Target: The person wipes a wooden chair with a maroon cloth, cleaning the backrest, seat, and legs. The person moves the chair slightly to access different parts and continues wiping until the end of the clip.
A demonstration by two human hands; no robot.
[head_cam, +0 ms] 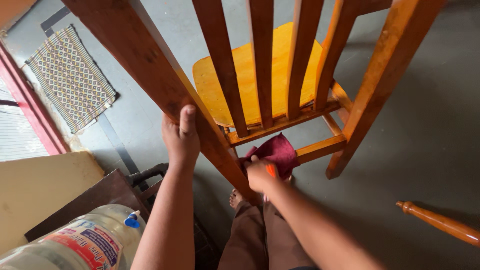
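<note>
A wooden chair (260, 75) with a yellow-orange seat and slatted back stands in front of me, seen from behind and above. My left hand (181, 137) grips the chair's left back post (150, 65), thumb on its near face. My right hand (261, 174) is shut on a maroon cloth (277, 151), pressed low on the frame beside that post, under the seat's rear rail. My bare foot (235, 199) and brown trouser leg show below the hands.
A patterned woven mat (70, 77) lies on the grey floor at the left, by a red door frame (30, 105). A large clear water bottle (80, 242) sits bottom left on dark furniture. A turned wooden leg (440, 222) pokes in at the right.
</note>
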